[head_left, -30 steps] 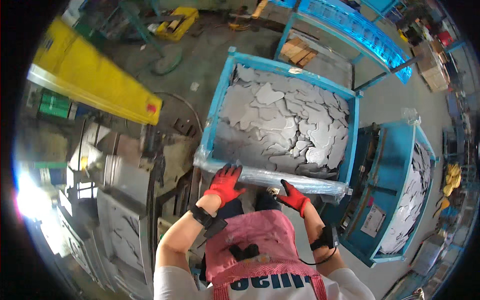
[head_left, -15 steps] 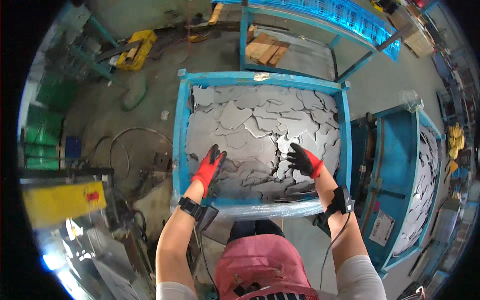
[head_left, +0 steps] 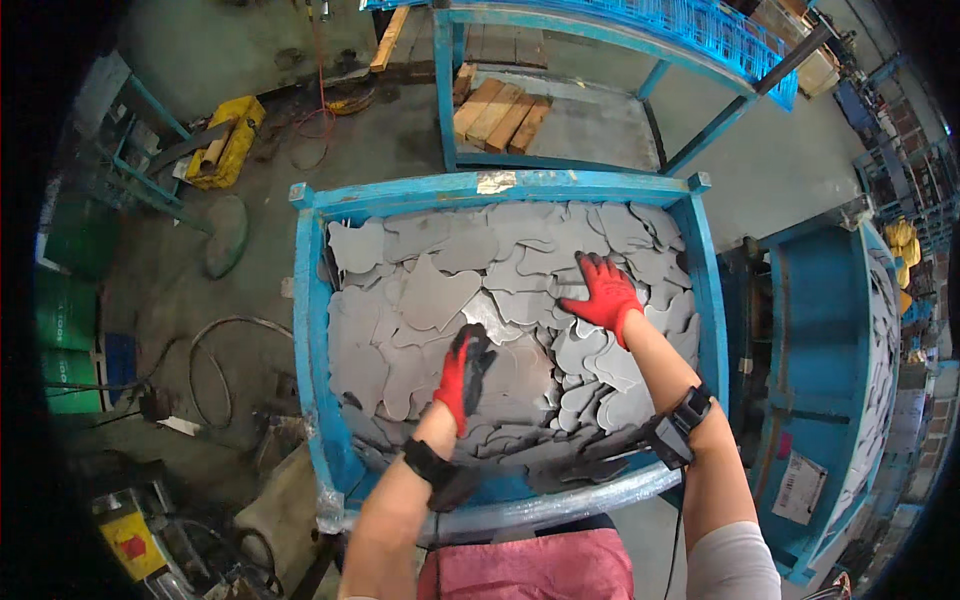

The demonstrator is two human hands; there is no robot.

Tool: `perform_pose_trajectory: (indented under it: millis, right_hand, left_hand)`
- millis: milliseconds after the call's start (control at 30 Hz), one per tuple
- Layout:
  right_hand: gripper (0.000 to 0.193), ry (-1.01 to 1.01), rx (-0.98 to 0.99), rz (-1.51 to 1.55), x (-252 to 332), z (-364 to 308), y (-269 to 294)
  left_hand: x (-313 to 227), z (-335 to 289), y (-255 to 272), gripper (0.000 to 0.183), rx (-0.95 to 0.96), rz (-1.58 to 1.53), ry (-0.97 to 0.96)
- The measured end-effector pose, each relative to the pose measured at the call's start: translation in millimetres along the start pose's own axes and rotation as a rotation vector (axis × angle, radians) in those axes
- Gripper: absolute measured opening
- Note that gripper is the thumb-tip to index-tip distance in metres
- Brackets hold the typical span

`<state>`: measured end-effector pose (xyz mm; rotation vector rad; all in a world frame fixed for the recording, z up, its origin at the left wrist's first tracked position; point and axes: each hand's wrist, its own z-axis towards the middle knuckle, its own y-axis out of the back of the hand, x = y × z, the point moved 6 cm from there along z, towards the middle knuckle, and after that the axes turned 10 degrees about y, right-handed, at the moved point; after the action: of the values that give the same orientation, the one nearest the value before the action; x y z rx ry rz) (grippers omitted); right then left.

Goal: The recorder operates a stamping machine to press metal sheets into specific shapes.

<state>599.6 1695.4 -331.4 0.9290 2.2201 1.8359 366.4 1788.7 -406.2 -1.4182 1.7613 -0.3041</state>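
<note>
A blue metal bin (head_left: 310,340) in front of me holds many thin, flat grey metal plates (head_left: 435,292) with curved, wavy outlines, lying overlapped. My right hand (head_left: 606,294), in a red glove with dark fingertips, lies palm down over the plates at the right, its fingers spread. My left hand (head_left: 462,375), gloved in red and black, is nearer to me, left of the middle. It is turned on edge over the plates, fingers extended, with no plate seen in it. Whether it touches the plates I cannot tell. Dark bands with small devices are strapped round both wrists.
Clear plastic wrap (head_left: 520,515) covers the bin's near edge. A second blue bin (head_left: 815,340) with similar plates stands at the right. Behind is a blue metal rack (head_left: 447,90) with wooden blocks (head_left: 503,115) beneath. A yellow crate (head_left: 228,140) and a hose (head_left: 212,345) lie at left.
My right hand has moved farther over the plates and now lies palm down, fingers spread. My left hand has shifted toward the bin's middle. The view has moved closer over the bin.
</note>
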Motion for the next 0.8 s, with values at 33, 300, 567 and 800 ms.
perform_pose_trajectory:
  millis: [33,300,567,800]
  right_hand:
    - [0.089,0.055,0.015,-0.086,4.8,9.3,-10.8]
    - [0.095,-0.179,-0.187,0.076,-68.6,87.6,-65.4]
    - [0.089,-0.079,-0.115,-0.076,-41.1,141.5,-74.0]
    - [0.074,0.041,-0.249,-0.161,-22.7,116.5,-77.2]
  left_hand:
    - [11.2,18.0,2.8,0.065,0.017,-0.026,-0.022]
    - [27.6,91.5,-14.3,0.054,0.070,-0.217,-0.082]
    - [28.9,109.9,1.2,0.037,0.031,-0.350,0.118]
    - [33.0,129.7,-6.6,0.036,-0.103,-0.087,-0.029]
